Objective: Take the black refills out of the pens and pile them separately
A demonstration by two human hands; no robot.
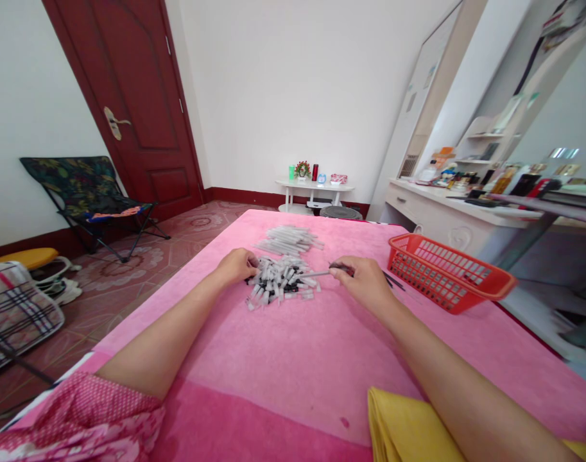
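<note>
A heap of small clear and black pen caps [284, 280] lies on the pink cloth between my hands. Behind it is a stack of translucent pen barrels [289, 240]. My left hand [235, 265] is at the left edge of the caps with its fingers curled together; whatever is in the fingertips is too small to make out. Between thumb and fingers, my right hand [359, 277] grips a thin greyish pen refill [318, 274], its tip pointing left to the heap. Several dark thin sticks [393, 280], which look like refills, lie just beyond the right hand.
An orange-red plastic basket [449, 276] stands on the right of the pink-covered table [273, 359]. Folded yellow cloth [408, 427] lies at the near edge under my right forearm. Beyond are a folding chair [88, 192], a low white stand [316, 186] and a cluttered dresser [441, 202].
</note>
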